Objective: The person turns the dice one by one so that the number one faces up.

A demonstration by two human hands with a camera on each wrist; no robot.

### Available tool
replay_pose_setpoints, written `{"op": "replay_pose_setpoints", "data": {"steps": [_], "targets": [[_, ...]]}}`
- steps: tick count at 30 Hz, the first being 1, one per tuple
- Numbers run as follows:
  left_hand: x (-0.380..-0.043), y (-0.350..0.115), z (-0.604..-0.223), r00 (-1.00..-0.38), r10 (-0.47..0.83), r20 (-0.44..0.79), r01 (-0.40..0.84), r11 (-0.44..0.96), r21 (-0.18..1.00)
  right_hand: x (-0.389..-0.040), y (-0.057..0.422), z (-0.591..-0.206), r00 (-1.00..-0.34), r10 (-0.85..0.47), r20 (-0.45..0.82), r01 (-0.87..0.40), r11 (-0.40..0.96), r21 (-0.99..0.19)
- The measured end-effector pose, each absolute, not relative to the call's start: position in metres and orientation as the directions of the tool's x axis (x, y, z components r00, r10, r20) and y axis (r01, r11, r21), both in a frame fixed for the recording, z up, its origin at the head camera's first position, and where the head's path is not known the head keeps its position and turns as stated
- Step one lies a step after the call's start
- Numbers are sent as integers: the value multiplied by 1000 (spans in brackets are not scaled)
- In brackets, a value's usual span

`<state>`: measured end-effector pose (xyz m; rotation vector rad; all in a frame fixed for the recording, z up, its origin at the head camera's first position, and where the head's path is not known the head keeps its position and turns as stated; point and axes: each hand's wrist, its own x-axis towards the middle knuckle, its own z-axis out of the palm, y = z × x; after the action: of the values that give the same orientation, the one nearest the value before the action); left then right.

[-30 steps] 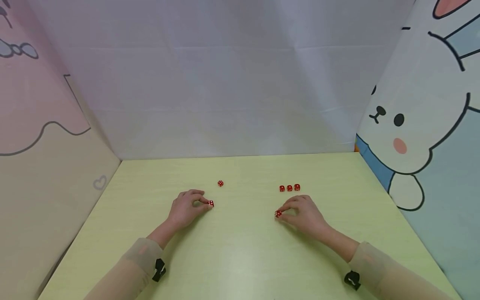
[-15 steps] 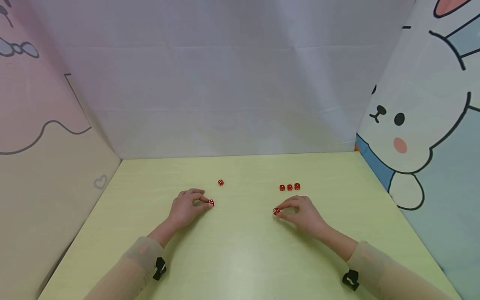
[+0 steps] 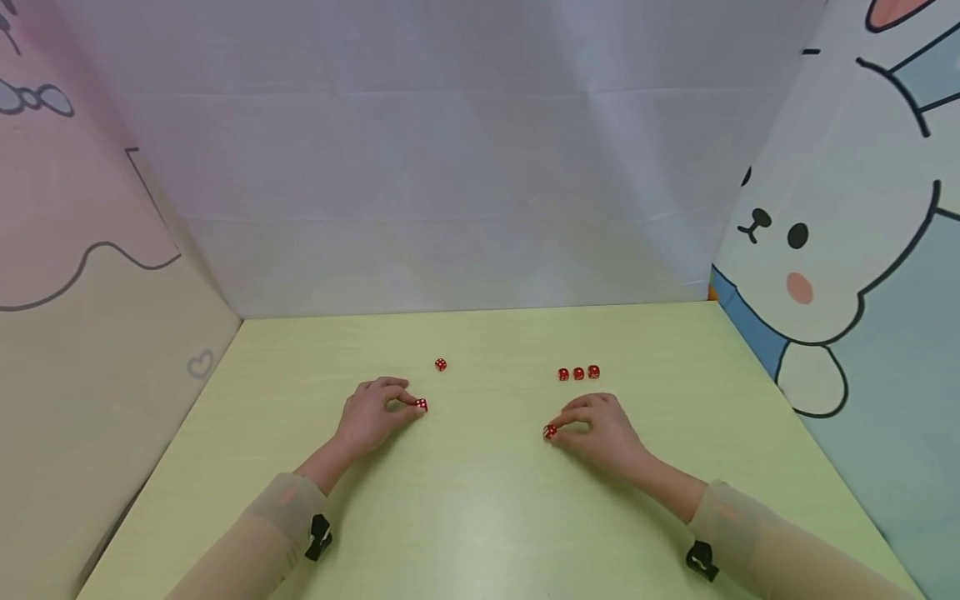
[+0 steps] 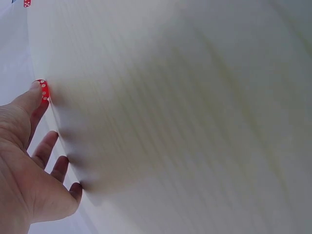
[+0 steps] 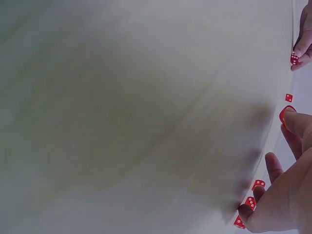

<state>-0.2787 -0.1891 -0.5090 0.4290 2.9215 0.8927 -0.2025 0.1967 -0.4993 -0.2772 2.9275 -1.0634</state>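
Note:
Between thumb and index finger, my left hand pinches a red die with white dots, low over the table left of centre. The left wrist view shows that die at the fingertips, the other fingers touching the tabletop. My right hand pinches another red die by thumb and finger, right of centre. Behind the right hand stand three red dice in a short row, the middle die close to both neighbours. A lone red die lies beyond the left hand.
The pale yellow-green table runs back to a white cloth backdrop. Printed panels flank it, with a cartoon rabbit on the right side. Each sleeve carries a black clip, such as the left clip.
My right hand has shifted slightly left with its die, which looks turned between the fingers. The left hand and its die hold still, and the other dice stay put.

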Motion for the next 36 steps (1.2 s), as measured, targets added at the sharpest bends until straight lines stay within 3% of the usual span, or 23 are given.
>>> {"op": "replay_pose_setpoints", "data": {"steps": [36], "targets": [[-277, -189, -507, -960, 280, 18, 243, 800, 549, -201, 201, -507, -983, -159, 91, -182, 791, -584]]}}
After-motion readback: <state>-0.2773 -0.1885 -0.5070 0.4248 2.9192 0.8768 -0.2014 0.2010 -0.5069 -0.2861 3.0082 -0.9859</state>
